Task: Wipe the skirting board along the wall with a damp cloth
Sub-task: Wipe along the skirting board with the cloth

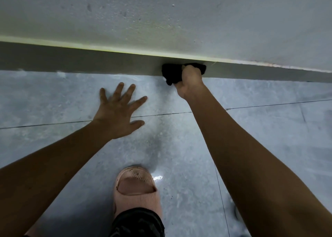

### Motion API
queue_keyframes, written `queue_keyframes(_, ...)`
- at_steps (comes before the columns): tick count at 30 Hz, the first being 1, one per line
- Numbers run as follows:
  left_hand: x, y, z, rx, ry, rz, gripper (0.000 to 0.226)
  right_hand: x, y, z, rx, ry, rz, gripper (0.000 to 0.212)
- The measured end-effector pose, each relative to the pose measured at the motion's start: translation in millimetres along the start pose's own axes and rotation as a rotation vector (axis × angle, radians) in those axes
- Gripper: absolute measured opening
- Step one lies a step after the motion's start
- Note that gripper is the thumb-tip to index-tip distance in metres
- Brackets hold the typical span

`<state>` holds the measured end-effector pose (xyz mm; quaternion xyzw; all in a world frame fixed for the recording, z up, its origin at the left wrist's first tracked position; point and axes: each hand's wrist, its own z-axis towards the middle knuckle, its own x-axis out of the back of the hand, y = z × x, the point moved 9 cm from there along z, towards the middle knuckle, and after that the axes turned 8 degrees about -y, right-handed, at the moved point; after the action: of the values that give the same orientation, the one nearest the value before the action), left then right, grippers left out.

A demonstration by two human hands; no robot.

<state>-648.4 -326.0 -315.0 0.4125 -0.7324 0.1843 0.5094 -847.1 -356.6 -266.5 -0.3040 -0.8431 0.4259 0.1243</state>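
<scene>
Hands first: right hand is curled tight round a black cloth, fingers wrapped over the top of it, pressing it flat against the grey skirting board; the cloth bunches out on both sides of the fist and its lower corner hangs down to where the board meets the floor; left hand has nothing in it, fingers spread wide and straight, palm planted on the floor a little way out from the board and well to the left of the cloth.

Skirting board runs as a dark grey band across the whole width, at the foot of a rough whitish wall; there's a thin pale yellowish line along its top edge where it joins the wall; the cloth sits a bit right of centre on that band.

Floor is pale blue-grey tile with thin dark grout lines, looks streaky with a shiny wet-looking spot near the bottom; a foot in a pink slide sandal is down there between both forearms, toe pointing at the wall, with a bit of dark trouser leg below it.
</scene>
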Motion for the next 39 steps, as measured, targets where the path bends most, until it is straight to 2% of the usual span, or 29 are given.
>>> queue_keyframes(3,1,-5,-1,0.003,0.007,0.01,0.077,4,-14,-1,0.06,-0.036,0.04,0.023)
queue_keyframes(4,3,-6,0,0.004,0.011,0.012,0.078,11,-22,2,0.091,0.003,0.021,0.021)
queue_keyframes(6,6,-6,3,0.004,0.013,0.008,0.078,29,-32,9,0.12,0.111,-0.103,0.036)
queue_keyframes(8,6,-5,6,0.002,-0.004,0.007,0.078,34,-29,12,0.067,0.159,-0.224,0.04)
queue_keyframes(11,6,-3,6,0.006,-0.018,0.007,0.077,23,-12,11,-0.018,0.091,-0.286,0.024)
queue_keyframes(14,6,-4,5,0.004,-0.009,0.004,0.077,7,-2,7,-0.017,-0.031,-0.141,0.033)
queue_keyframes(17,7,-3,6,-0.004,-0.006,0.006,0.077,7,-5,5,0.028,-0.065,-0.07,0.033)
queue_keyframes(20,7,-4,6,-0.004,-0.01,-0.001,0.077,29,-21,12,0.103,0.038,-0.096,0.037)
queue_keyframes(23,7,-5,7,-0.013,-0.024,-0.011,0.078,47,-28,19,0.058,0.156,-0.24,0.042)
queue_keyframes(28,6,-5,6,-0.014,-0.005,-0.015,0.079,34,-12,17,-0.053,0.022,-0.258,0.016)
queue_keyframes(32,7,-5,6,-0.017,0.007,0.013,0.079,30,-22,16,0.002,-0.075,-0.134,0.015)
queue_keyframes(37,8,-5,6,-0.015,-0.002,0.008,0.079,52,-34,25,0.054,0.1,-0.211,0.019)
queue_keyframes(39,8,-5,7,-0.014,-0.006,0.009,0.079,43,-31,23,0.018,0.096,-0.29,0.023)
